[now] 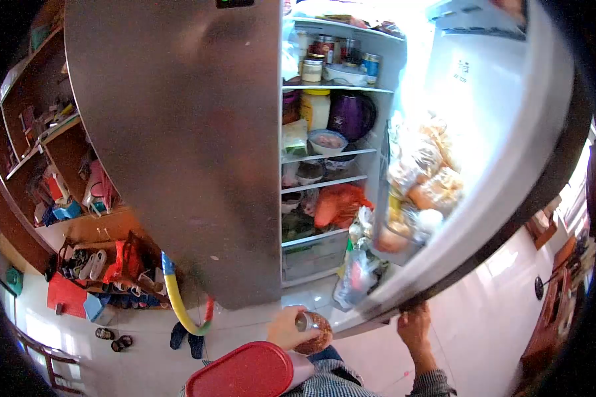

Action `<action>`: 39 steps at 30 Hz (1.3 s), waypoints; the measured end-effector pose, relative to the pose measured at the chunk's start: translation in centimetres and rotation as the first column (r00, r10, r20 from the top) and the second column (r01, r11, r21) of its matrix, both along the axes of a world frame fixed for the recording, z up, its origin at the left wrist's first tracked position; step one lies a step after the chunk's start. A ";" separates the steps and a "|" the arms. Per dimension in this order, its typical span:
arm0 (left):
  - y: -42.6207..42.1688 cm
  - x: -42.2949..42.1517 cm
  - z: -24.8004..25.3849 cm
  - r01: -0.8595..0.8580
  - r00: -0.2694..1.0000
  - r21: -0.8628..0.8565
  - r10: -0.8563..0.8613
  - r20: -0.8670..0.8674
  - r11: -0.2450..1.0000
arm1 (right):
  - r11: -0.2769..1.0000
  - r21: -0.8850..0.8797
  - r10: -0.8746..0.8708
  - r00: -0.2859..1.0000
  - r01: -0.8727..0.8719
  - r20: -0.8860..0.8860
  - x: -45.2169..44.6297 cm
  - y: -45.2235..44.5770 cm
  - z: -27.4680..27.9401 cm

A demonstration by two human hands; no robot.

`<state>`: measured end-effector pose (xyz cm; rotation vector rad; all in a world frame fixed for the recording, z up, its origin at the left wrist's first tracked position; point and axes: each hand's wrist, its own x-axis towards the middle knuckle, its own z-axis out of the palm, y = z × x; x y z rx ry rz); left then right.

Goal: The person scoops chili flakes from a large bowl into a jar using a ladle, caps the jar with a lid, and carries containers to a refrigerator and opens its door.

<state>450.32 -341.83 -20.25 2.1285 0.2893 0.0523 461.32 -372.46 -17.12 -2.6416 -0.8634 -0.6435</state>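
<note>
My left hand (286, 328) is wrapped round a clear jar (314, 333) with reddish-brown contents and a silvery end. Close against my left forearm is a container with a red lid (242, 372), which hides most of that arm. At the lower edge of the open refrigerator door (470, 258), my right hand (414, 325) has its fingers curled onto the edge, the tips partly hidden. Bagged round items (437, 188) fill the door's shelf. Inside the lit refrigerator are a yellow-lidded jar (316, 109), a purple jug (351, 116), a bowl (328, 141) and an orange-red bag (340, 205).
The other refrigerator door (179, 145) is closed on the left. A colourful hoop (177, 301) leans near its base. Shoes (121, 343) and dark slippers (187, 339) lie on the tiled floor, with a shoe rack (112, 264) and cluttered shelves (53, 132) farther left.
</note>
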 end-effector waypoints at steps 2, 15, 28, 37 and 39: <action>-0.6 0.5 0.2 0.027 0.999 0.002 -0.027 0.035 1.000 | 0.954 0.202 -0.231 0.973 0.220 0.030 -0.7 -3.7 -1.5; -6.0 10.8 2.6 0.139 0.989 0.101 -0.132 -0.069 0.985 | 0.145 0.917 -0.101 0.928 0.370 -0.359 12.4 -22.2 -8.8; -11.6 22.5 -0.6 0.290 0.948 0.107 -0.271 -0.165 0.951 | 0.153 0.836 -0.083 0.850 0.527 -0.520 17.7 -32.8 -18.2; -13.6 24.3 1.2 0.312 0.949 0.155 -0.300 -0.098 0.937 | 0.430 0.887 0.733 0.510 0.167 -0.451 9.1 -4.7 -0.3; -13.2 25.1 -1.1 0.315 0.949 0.129 -0.314 -0.033 0.940 | 0.515 0.855 0.822 0.317 -0.061 -0.473 9.9 0.3 1.9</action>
